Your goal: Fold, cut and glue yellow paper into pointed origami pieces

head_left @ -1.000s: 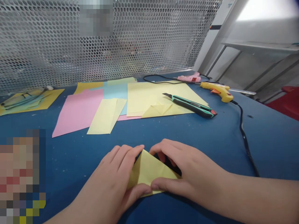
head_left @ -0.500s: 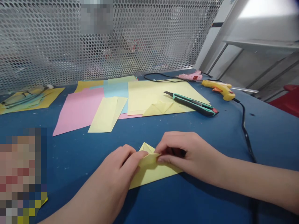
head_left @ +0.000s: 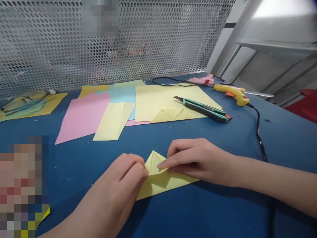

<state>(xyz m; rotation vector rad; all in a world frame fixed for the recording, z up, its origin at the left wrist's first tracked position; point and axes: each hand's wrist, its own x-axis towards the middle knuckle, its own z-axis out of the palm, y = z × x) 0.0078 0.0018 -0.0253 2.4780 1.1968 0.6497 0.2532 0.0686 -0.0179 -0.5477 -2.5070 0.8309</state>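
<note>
Far to the left of the left fingers, and farther from the person, a mustard sheet (head_left: pixel 59 103) lies on the blue table (head_left: pixel 99 155). Nearer to the person, on the same side, a yellow corner (head_left: pixel 46 213) comes out from a blurred area. Beyond the left fingers and to their left is a pink sheet (head_left: pixel 83 117). A cream strip (head_left: pixel 110 124) covers a part of its right side, somewhat nearer to the fingers, and behind the strip one sees a blue sheet (head_left: pixel 123 97).

The left hand (head_left: pixel 121 185) has its fingers bent and pressed together; their tips touch the left side of the yellow paper (head_left: pixel 163 185). The thumb is hidden, so I cannot tell whether they pinch it. The paper is between both hands, on the table; its folded peak rises between the fingertips and points away from the person.

Straight beyond the fingertips lies a cream sheet (head_left: pixel 160 94), and on its near edge a folded piece (head_left: pixel 170 114). The right hand (head_left: pixel 198 162) has its index finger stretched onto the right side of the fold, with the thumb below; I cannot tell if these two pinch it. Beyond the right fingers, a cutter (head_left: pixel 205 109) rests partly on the cream sheet, blade to the left. Behind it is a pink glue gun (head_left: pixel 201 80). Farther right of these fingers is a yellow glue gun (head_left: pixel 232 94), whose black cord (head_left: pixel 259 132) runs toward the right forearm.
</note>
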